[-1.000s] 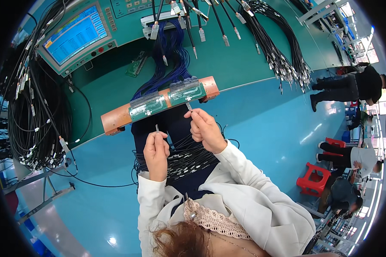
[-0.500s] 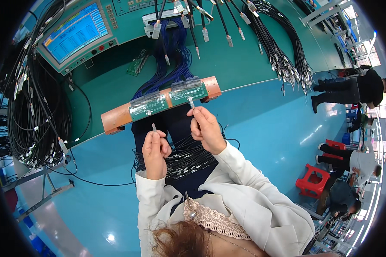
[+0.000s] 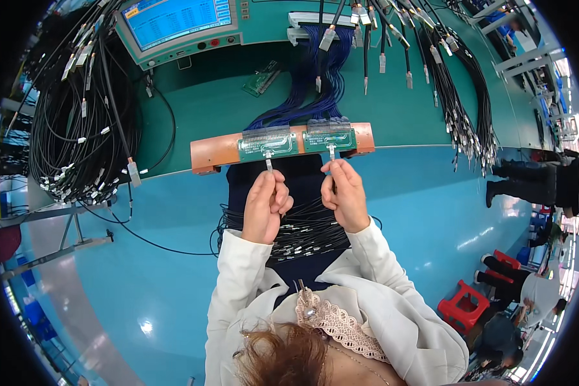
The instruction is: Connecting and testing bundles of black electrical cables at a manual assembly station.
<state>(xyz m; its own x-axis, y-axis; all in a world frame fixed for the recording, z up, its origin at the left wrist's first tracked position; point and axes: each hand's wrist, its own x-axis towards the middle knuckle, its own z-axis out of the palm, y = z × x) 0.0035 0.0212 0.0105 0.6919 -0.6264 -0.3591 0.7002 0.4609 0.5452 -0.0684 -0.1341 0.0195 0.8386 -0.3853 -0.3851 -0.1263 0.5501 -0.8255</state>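
Observation:
My left hand (image 3: 264,206) pinches a small silver cable connector (image 3: 269,166) between thumb and fingertips. The connector's tip is at the front edge of the left green circuit board (image 3: 284,147). My right hand (image 3: 347,195) is closed on another silver connector (image 3: 332,154), its end at the front edge of the right circuit board (image 3: 346,139). Whether either one is fully seated cannot be seen. Both boards are mounted on an orange-brown block (image 3: 215,153) at the table edge. Black cables (image 3: 302,237) with silver ends lie across my lap.
Blue wires (image 3: 331,77) run from the boards to a tester with a lit screen (image 3: 177,22). A loose circuit board (image 3: 261,78) lies on the green table (image 3: 202,109). Black cable bundles hang left (image 3: 87,141) and right (image 3: 453,103). A red stool (image 3: 463,305) and other people are to the right.
My left hand has brought its connector up to the left board's front edge. The right hand stays at the right board. The whole view has shifted, with the bench now further right.

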